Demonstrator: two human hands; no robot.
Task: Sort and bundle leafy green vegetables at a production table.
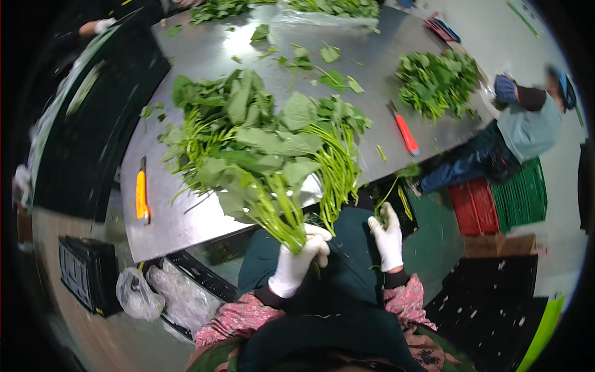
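Observation:
My left hand [302, 260], in a white glove, grips a bunch of leafy green stems [274, 204] by its lower ends, with the leaves pointing away over the table edge. My right hand [386, 232], gloved too, is raised to the right and holds a single thin stem with a leaf [394, 186] between its fingers. Beyond my left hand a large heap of leafy greens [251, 107] lies on the metal table [172, 232]. An orange-handled knife [142, 195] rests at the left and a red-handled knife [405, 132] at the right.
Another pile of greens [437, 83] lies at the right, near a co-worker [525, 125]. A tall dark crate [97, 125] stands against the table's left side. Bagged greens [334, 11] are at the far edge. Plastic bags [139, 295] and a red crate [474, 207] are lower down.

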